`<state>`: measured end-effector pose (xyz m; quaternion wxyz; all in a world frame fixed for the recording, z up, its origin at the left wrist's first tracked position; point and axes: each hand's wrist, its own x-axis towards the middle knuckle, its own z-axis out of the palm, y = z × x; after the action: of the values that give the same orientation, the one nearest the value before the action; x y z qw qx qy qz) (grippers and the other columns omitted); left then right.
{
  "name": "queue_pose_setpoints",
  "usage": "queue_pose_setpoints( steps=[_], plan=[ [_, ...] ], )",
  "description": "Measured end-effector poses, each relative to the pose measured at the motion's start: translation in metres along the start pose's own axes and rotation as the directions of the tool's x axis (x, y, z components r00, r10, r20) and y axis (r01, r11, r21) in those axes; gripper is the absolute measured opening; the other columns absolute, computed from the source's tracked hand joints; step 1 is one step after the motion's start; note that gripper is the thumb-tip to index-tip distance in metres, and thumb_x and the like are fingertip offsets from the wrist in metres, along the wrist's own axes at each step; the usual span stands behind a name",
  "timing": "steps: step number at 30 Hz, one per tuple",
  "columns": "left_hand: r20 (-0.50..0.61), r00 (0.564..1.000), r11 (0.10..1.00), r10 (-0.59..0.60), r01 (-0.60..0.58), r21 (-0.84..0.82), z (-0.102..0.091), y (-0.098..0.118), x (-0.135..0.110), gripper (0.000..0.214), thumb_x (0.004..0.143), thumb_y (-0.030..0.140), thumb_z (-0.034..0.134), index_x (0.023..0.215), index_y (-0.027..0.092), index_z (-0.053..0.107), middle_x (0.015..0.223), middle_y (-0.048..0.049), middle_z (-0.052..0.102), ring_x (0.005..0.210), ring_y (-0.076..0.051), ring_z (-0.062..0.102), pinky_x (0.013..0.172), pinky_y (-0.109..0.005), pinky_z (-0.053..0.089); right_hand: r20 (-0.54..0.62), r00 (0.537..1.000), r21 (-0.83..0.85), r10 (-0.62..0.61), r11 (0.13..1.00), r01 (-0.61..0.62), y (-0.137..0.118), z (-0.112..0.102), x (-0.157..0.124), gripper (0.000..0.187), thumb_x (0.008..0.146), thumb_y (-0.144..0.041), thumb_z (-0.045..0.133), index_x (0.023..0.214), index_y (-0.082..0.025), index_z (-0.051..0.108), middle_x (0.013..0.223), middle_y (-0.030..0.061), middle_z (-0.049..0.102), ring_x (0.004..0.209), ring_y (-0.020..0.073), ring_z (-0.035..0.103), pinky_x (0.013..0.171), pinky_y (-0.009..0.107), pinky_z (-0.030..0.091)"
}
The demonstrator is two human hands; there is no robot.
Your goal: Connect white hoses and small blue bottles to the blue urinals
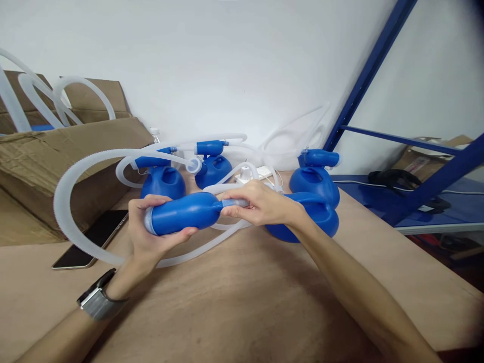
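Observation:
My left hand (141, 227) is wrapped round the wide left end of a blue bottle-shaped plastic piece (185, 212), which lies sideways above the table and has a pale translucent rim. At its narrow right end, my right hand (260, 202) pinches the end of a translucent corrugated hose (234, 202); the hose meets the blue neck there. Fingers hide part of that joint. Just behind my right wrist stands a blue handled jug (321, 222). A long loop of pale hose (62, 201) curves round my left hand.
Behind are more blue jugs (164, 182) with bottle-shaped pieces and hoses. A cardboard box (75, 146) full of hoses stands left, beside a black tablet or phone (98, 237). A white power strip (260, 174) lies near the wall. Blue metal shelving (363, 91) rises on the right.

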<state>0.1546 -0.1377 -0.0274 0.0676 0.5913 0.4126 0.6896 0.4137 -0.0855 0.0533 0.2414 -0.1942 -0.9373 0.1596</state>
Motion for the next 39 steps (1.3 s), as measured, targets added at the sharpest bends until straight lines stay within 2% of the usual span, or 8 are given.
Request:
queue_pose_setpoints(
  steps=[6, 11, 15, 18, 21, 25, 32, 39],
  plan=[
    [0.095, 0.946, 0.948, 0.309, -0.314, 0.047, -0.004, -0.003, 0.016, 0.083, 0.037, 0.047, 0.104, 0.1, 0.032, 0.053, 0.094, 0.0018, 0.068, 0.081, -0.026, 0.071, 0.079, -0.048, 0.058, 0.057, 0.998, 0.001, 0.038, 0.999, -0.038, -0.007, -0.002, 0.003, 0.038, 0.103, -0.048, 0.054, 0.081, -0.018, 0.062, 0.067, -0.0034, 0.052, 0.06, 0.0116, 0.044, 0.06, 0.028, 0.028],
    [0.114, 0.885, 0.891, 0.451, -0.455, 0.008, 0.005, -0.013, 0.036, 0.086, 0.032, 0.041, 0.106, 0.101, 0.032, 0.056, 0.094, 0.0018, 0.069, 0.081, -0.026, 0.073, 0.072, -0.042, 0.058, 0.078, 0.992, -0.029, 0.1, 0.995, -0.098, -0.002, -0.008, 0.0, 0.042, 0.103, -0.05, 0.055, 0.074, -0.02, 0.052, 0.063, -0.0051, 0.047, 0.058, 0.0111, 0.043, 0.06, 0.028, 0.027],
    [0.186, 0.884, 0.901, 0.429, -0.432, -0.024, 0.013, -0.014, 0.066, 0.079, 0.037, 0.048, 0.104, 0.1, 0.029, 0.06, 0.091, 0.0015, 0.072, 0.081, -0.026, 0.074, 0.079, -0.042, 0.058, 0.031, 0.986, -0.069, 0.163, 0.985, -0.16, -0.001, -0.013, 0.0, 0.045, 0.104, -0.053, 0.053, 0.075, -0.02, 0.047, 0.063, -0.0057, 0.048, 0.059, 0.0111, 0.044, 0.062, 0.028, 0.027],
    [0.233, 0.905, 0.924, 0.356, -0.378, 0.054, 0.014, -0.002, 0.094, 0.08, 0.038, 0.059, 0.101, 0.102, 0.026, 0.065, 0.097, -0.0011, 0.073, 0.093, -0.028, 0.073, 0.095, -0.044, 0.054, -0.063, 0.979, -0.101, 0.194, 0.975, -0.199, -0.005, -0.019, 0.001, 0.046, 0.106, -0.058, 0.05, 0.081, -0.019, 0.056, 0.069, -0.004, 0.053, 0.063, 0.0126, 0.048, 0.065, 0.029, 0.03],
    [0.237, 0.888, 0.894, 0.394, -0.43, 0.126, 0.016, 0.016, 0.111, 0.077, 0.046, 0.064, 0.098, 0.105, 0.024, 0.068, 0.101, -0.0025, 0.07, 0.094, -0.026, 0.068, 0.097, -0.041, 0.052, -0.19, 0.968, -0.063, 0.164, 0.982, -0.179, -0.005, -0.03, -0.004, 0.037, 0.104, -0.054, 0.055, 0.101, -0.018, 0.067, 0.086, 0.0011, 0.068, 0.078, 0.0173, 0.06, 0.072, 0.029, 0.04],
    [0.207, 0.839, 0.818, 0.503, -0.54, 0.199, 0.021, 0.021, 0.118, 0.068, 0.057, 0.067, 0.092, 0.104, 0.023, 0.069, 0.097, -0.0027, 0.07, 0.086, -0.024, 0.066, 0.09, -0.04, 0.052, -0.329, 0.942, -0.037, 0.061, 0.996, -0.077, 0.009, -0.044, -0.018, 0.037, 0.097, -0.044, 0.07, 0.127, -0.022, 0.068, 0.125, 0.009, 0.07, 0.11, 0.0243, 0.065, 0.092, 0.036, 0.052],
    [0.136, 0.857, 0.824, 0.498, -0.516, 0.233, 0.024, 0.005, 0.117, 0.06, 0.061, 0.055, 0.093, 0.103, 0.021, 0.067, 0.097, -0.0045, 0.071, 0.086, -0.026, 0.067, 0.081, -0.039, 0.051, -0.363, 0.931, -0.053, 0.03, 0.997, -0.053, 0.018, -0.043, -0.019, 0.038, 0.101, -0.039, 0.066, 0.137, -0.027, 0.067, 0.136, 0.0081, 0.069, 0.129, 0.0275, 0.062, 0.111, 0.045, 0.049],
    [0.158, 0.84, 0.807, 0.519, -0.542, 0.233, 0.033, 0.023, 0.104, 0.062, 0.06, 0.061, 0.092, 0.099, 0.02, 0.066, 0.088, -0.0012, 0.07, 0.076, -0.022, 0.066, 0.072, -0.034, 0.049, -0.462, 0.882, 0.149, 0.094, 0.988, -0.027, 0.018, -0.024, -0.009, 0.023, 0.103, -0.038, 0.062, 0.113, -0.02, 0.071, 0.101, 0.003, 0.075, 0.082, 0.0157, 0.07, 0.077, 0.029, 0.057]
  ],
)
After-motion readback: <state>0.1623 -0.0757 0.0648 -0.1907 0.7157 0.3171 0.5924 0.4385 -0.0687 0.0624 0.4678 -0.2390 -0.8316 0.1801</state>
